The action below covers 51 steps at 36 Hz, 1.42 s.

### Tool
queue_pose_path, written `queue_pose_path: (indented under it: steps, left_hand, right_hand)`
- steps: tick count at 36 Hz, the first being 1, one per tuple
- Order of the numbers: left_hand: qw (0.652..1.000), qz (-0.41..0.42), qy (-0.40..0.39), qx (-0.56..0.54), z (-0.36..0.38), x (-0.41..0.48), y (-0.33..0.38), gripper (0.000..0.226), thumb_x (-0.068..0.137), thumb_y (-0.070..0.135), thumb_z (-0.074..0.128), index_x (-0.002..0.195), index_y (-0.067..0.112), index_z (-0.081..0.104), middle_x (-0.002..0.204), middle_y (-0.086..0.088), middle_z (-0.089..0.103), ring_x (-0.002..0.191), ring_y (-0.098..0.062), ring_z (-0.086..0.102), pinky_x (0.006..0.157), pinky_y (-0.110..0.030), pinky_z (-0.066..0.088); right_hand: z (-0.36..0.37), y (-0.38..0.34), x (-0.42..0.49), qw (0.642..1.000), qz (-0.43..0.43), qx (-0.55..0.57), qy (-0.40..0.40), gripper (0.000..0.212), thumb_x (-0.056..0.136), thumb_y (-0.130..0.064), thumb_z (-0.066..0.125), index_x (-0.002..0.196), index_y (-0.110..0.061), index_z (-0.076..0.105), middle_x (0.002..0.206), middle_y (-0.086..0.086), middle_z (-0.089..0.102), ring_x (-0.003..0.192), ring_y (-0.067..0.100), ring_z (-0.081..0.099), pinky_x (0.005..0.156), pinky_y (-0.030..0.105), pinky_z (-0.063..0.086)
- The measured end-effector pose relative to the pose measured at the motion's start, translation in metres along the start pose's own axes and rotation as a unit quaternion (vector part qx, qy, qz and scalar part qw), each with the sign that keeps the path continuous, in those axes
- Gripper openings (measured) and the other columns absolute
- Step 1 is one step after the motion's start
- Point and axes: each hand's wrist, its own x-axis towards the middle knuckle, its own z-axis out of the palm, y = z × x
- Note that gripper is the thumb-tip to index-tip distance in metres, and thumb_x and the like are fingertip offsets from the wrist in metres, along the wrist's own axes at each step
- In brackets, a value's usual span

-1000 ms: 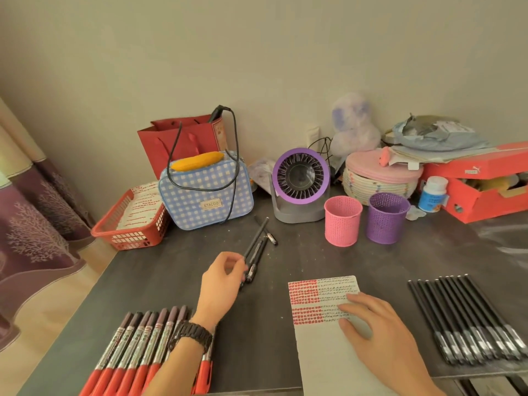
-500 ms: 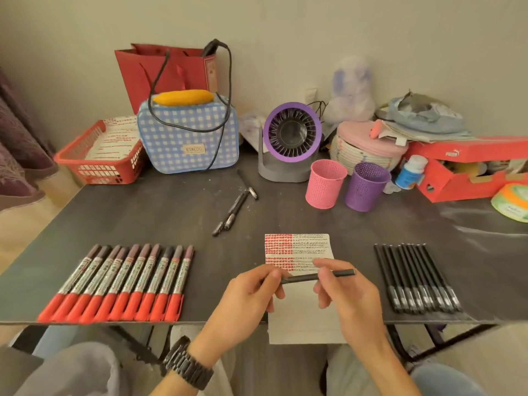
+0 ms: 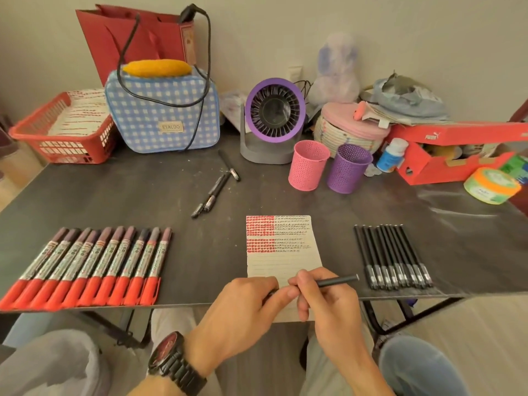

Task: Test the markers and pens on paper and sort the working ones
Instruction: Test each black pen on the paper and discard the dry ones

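Observation:
A black pen [image 3: 337, 281] lies level between both hands above the near edge of the lined paper [image 3: 281, 264]. My left hand [image 3: 243, 310] pinches its left end; my right hand [image 3: 323, 301] grips its middle. The paper carries rows of red and black test marks on its upper half. Several red-capped markers [image 3: 94, 264] lie in a row on the left of the table. Several black pens [image 3: 391, 255] are lined up on the right. Three loose black pens [image 3: 214, 190] rest mid-table. A pink cup [image 3: 308, 168] and a purple cup [image 3: 348, 168] stand behind the paper.
At the back stand a red basket [image 3: 60, 130] with paper, a blue checked bag [image 3: 163, 110], a purple fan [image 3: 274, 118], a pink-lidded woven basket [image 3: 348, 124], a red shoebox [image 3: 451, 150] and a green-orange tub [image 3: 491, 185]. The dark table edge [image 3: 185, 302] runs just before my hands.
A second ago my left hand reached to the loose pens and my right hand lay flat on the paper. Since then both hands came to the near edge holding one black pen.

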Motion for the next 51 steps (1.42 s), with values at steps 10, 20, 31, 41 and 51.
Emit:
queue_pose_path:
  steps: [10,20,31,41,51]
  left_hand:
    - [0.968,0.036,0.106,0.227,-0.014,0.019,-0.032,0.038,0.095,0.068,0.042,0.084,0.031,0.037,0.084,0.017,0.046,0.076,-0.008,0.044,0.067,-0.028,0.04]
    - [0.982,-0.018,0.054,0.18,-0.012,0.044,-0.064,0.028,0.094,0.055,0.052,0.09,0.034,0.033,0.142,0.011,0.054,0.128,-0.012,0.05,0.104,-0.031,0.043]
    - [0.981,-0.007,0.043,0.187,-0.013,0.042,-0.059,0.027,0.095,0.044,0.058,0.098,0.038,0.032,0.135,0.008,0.061,0.123,-0.014,0.057,0.107,-0.035,0.041]
    - [0.983,-0.02,0.043,0.176,-0.013,0.043,-0.058,0.022,0.09,0.05,0.051,0.09,0.033,0.036,0.131,0.01,0.063,0.111,-0.013,0.06,0.103,-0.035,0.043]
    - [0.984,-0.022,0.046,0.168,-0.015,0.044,-0.056,0.024,0.09,0.052,0.049,0.092,0.038,0.031,0.131,0.011,0.063,0.111,-0.013,0.06,0.103,-0.037,0.044]
  right_hand:
    - [-0.028,0.005,0.035,0.986,0.041,0.111,0.117,0.029,0.101,-0.026,0.05,0.089,-0.015,0.074,0.07,0.013,0.068,0.057,0.023,0.062,0.057,0.028,0.052]
    - [-0.045,0.023,0.096,0.986,0.077,-0.043,0.141,0.024,0.1,-0.025,0.059,0.083,-0.009,0.063,0.051,0.005,0.06,0.045,0.017,0.054,0.045,0.026,0.044]
    - [-0.038,0.041,0.107,0.985,0.024,-0.128,0.114,0.03,0.09,-0.041,0.074,0.067,-0.024,0.065,0.056,0.003,0.067,0.045,0.014,0.062,0.046,0.021,0.047]
    - [-0.036,0.05,0.107,0.974,-0.006,-0.198,0.113,0.034,0.088,-0.026,0.073,0.059,-0.02,0.055,0.047,-0.002,0.06,0.042,0.005,0.052,0.048,0.016,0.042]
    - [-0.033,0.05,0.109,0.971,-0.002,-0.215,0.104,0.031,0.088,-0.023,0.07,0.061,-0.02,0.056,0.047,0.0,0.061,0.042,0.001,0.06,0.046,0.015,0.042]
